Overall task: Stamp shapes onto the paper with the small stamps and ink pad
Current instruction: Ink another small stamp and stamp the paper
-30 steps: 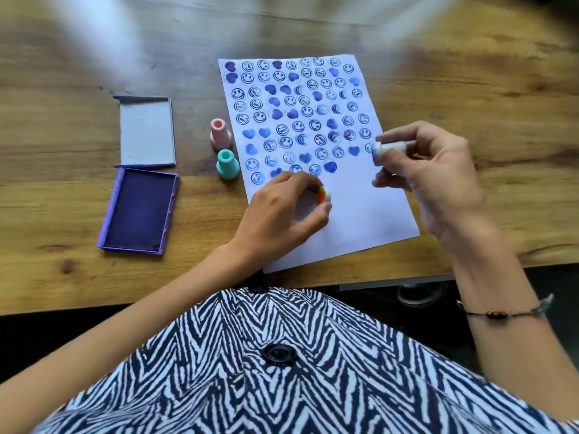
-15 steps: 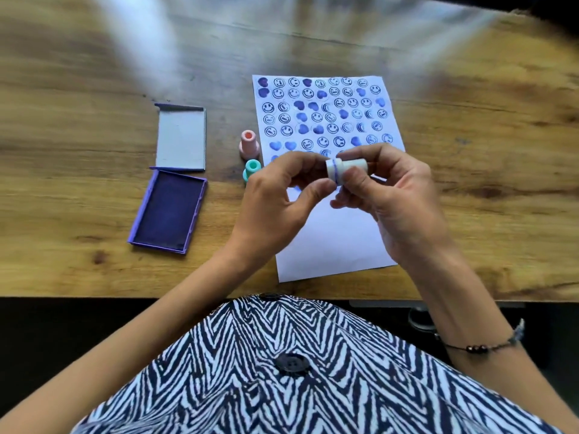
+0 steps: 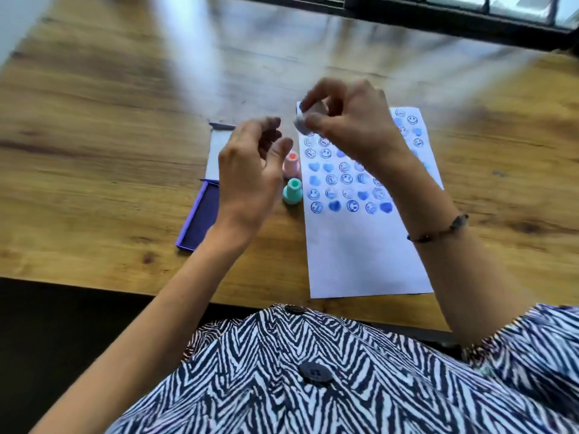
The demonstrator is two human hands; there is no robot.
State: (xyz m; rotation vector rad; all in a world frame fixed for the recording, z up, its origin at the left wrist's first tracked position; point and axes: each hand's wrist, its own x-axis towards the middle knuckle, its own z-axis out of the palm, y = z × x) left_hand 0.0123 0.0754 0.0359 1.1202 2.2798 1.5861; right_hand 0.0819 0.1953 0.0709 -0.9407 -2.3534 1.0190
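On the wooden table (image 3: pixel 94 158): open purple ink pad (image 3: pixel 200 220) at 9 o'clock, half hidden under the left hand (image 3: pixel 250 170). Left hand raised, fingers (image 3: pixel 269 130) loosely curled, holding nothing. Beside it, pink stamp (image 3: pixel 291 164) and teal stamp (image 3: pixel 292 191), upright, just left of the paper (image 3: pixel 360 252). At 12 o'clock, right hand (image 3: pixel 354 123) lifted above the paper's stamped rows, fingers pinching a pale blurred stamp (image 3: pixel 302 120).

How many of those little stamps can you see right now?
3. A pink stamp and a teal stamp stand on the table just left of the paper; a pale stamp is held in the right hand. The hands may hide others.
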